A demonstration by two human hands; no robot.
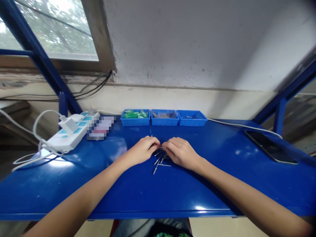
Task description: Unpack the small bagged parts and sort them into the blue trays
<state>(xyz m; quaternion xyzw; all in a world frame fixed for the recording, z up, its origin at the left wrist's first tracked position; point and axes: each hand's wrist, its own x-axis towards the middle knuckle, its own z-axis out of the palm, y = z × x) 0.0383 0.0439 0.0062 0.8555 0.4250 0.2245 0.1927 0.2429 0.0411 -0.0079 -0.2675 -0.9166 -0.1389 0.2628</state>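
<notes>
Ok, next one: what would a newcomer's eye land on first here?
Probably the left hand and right hand, close together at some thin metal pins on the glossy blue tabletop. Behind them, three blue trays stand in a row, the leftmost holding bright green pieces. A white power strip sits at the left, a dark phone at the right.

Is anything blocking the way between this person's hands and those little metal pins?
Nothing visible does. The left hand and right hand are right at the loose metal pins on the blue table. The blue bins stand farther back, beyond both hands.
</notes>
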